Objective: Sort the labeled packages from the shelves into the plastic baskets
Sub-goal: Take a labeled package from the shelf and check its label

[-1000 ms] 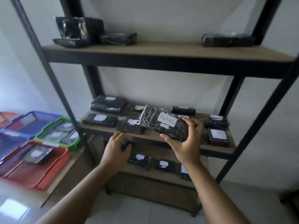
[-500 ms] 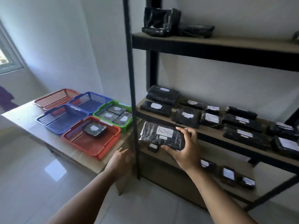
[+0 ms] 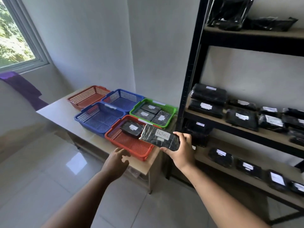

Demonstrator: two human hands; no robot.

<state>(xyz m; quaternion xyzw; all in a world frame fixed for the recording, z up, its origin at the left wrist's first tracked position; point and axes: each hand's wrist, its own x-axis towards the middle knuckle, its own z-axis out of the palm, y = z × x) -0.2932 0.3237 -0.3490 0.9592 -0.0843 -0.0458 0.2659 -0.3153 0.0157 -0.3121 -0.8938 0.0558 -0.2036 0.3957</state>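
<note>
My right hand (image 3: 180, 151) grips a long black wrapped package (image 3: 158, 139) with a white handwritten label, held over the right edge of the near red basket (image 3: 130, 146). One black labeled package (image 3: 131, 128) lies in that red basket. My left hand (image 3: 117, 157) hovers with relaxed fingers and holds nothing, just in front of the red basket's near rim. The green basket (image 3: 171, 111) behind it holds three black packages. Many black labeled packages (image 3: 241, 118) lie on the shelves at the right.
Two blue baskets (image 3: 98, 119) and a far red-brown basket (image 3: 87, 97) stand on the low table (image 3: 56, 111). The black shelf post (image 3: 189, 83) rises right of the baskets. A window is at the upper left, tiled floor below.
The view swung left from the shelves toward the table. My right hand carried the package from the shelf front to above the near red basket; my left hand left the lower shelf.
</note>
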